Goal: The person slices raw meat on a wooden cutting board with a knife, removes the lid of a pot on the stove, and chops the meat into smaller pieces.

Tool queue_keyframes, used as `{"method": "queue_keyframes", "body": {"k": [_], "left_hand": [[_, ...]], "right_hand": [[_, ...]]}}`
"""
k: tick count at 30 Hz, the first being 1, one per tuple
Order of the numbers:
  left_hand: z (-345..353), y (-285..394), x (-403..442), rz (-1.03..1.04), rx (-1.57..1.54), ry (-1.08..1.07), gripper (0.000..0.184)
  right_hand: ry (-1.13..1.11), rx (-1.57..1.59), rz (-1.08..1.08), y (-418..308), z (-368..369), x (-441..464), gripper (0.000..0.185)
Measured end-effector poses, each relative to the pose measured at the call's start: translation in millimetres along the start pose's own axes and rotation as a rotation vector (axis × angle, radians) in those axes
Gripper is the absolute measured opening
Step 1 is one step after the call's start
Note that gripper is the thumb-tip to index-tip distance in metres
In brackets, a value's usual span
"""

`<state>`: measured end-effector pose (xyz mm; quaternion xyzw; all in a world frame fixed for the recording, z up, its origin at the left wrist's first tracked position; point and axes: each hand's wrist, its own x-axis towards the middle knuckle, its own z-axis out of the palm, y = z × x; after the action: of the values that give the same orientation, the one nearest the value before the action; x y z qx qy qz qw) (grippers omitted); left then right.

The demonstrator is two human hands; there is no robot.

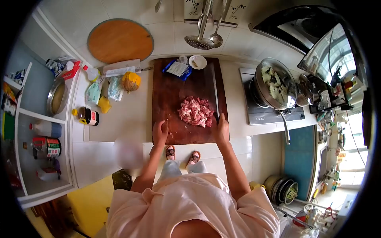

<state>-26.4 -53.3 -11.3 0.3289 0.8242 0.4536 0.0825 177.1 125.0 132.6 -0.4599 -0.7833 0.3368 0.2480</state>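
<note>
A heap of chopped raw meat (195,112) lies on the dark wooden chopping board (168,85), with small scraps below it. My right hand (220,130), at the board's right front, is wrapped round the black handle of a kitchen knife (215,89). The blade points away from me along the right of the board. At the board's left front edge, apart from the meat, is my left hand (160,133) with its fingers curled in. A pale speck shows at its fingertips; what it is I cannot make out.
A blue-edged packet (178,69) and a small white dish (197,62) are at the board's far end. To the right, a lidded pan (276,83) stands on the stove (256,115), its handle jutting toward me. A pumpkin (131,82) and a sauce bottle (88,116) stand left.
</note>
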Motion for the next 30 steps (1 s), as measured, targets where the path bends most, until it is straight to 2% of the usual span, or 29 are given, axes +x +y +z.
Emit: {"method": "queue_keyframes", "body": {"k": [1,4,5,6,8,9,11,13,15,17,19,20,23,25,26,27,28,30], "left_hand": [[-4,-7,-3,0.029,0.026,-0.023,0.034],[-11,-15,-7,0.113,0.067,-0.100,0.036],[-12,-18,-9,0.131,0.125,-0.138,0.040],[-13,-20,-11,0.148,0.186,-0.175,0.044],[-20,-9,-14,0.205,0.224,-0.250,0.041],[-23,-7,-13,0.192,0.243,-0.346,0.040],[-19,-10,-13,0.286,0.315,-0.421,0.024],[-13,-12,-3,0.326,0.335,-0.522,0.011],[-10,-10,-3,0.297,0.303,-0.611,0.003],[-3,-12,1,0.437,0.295,-0.566,0.005],[1,-14,6,0.528,0.288,-0.547,0.006],[4,-15,11,0.475,0.239,-0.555,0.006],[9,2,27,0.265,0.054,-0.575,0.003],[22,17,43,0.073,-0.116,-0.570,0.003],[29,26,47,0.091,-0.110,-0.513,0.007],[38,39,59,0.120,-0.106,-0.446,0.010],[44,47,68,0.148,-0.102,-0.379,0.014],[55,48,78,0.249,-0.196,-0.318,0.025]], "right_hand": [[0.179,0.030,-0.184,2,8,-5,0.023],[0.264,0.029,-0.078,9,46,-21,0.027],[0.261,0.059,-0.059,40,79,-26,0.031],[0.039,-0.059,0.107,49,91,-31,0.039],[-0.024,-0.285,0.080,95,129,-35,0.031],[-0.060,-0.272,0.122,84,121,-28,0.031],[-0.111,-0.259,0.170,45,90,-16,0.026],[0.070,-0.140,0.102,-7,58,-25,0.025],[0.225,-0.035,0.075,-12,57,-35,0.027],[0.185,-0.198,0.126,66,102,-39,0.031],[0.099,-0.278,0.262,63,106,-32,0.035],[0.043,-0.297,0.268,66,98,-23,0.033],[0.162,-0.240,0.165,13,66,-26,0.029],[0.301,-0.128,0.179,11,85,-32,0.028],[0.372,-0.073,0.194,16,93,-41,0.028],[0.313,-0.073,0.208,41,109,-42,0.029],[0.187,-0.247,0.244,63,120,-43,0.028],[0.116,-0.241,0.215,74,112,-30,0.029]]}}
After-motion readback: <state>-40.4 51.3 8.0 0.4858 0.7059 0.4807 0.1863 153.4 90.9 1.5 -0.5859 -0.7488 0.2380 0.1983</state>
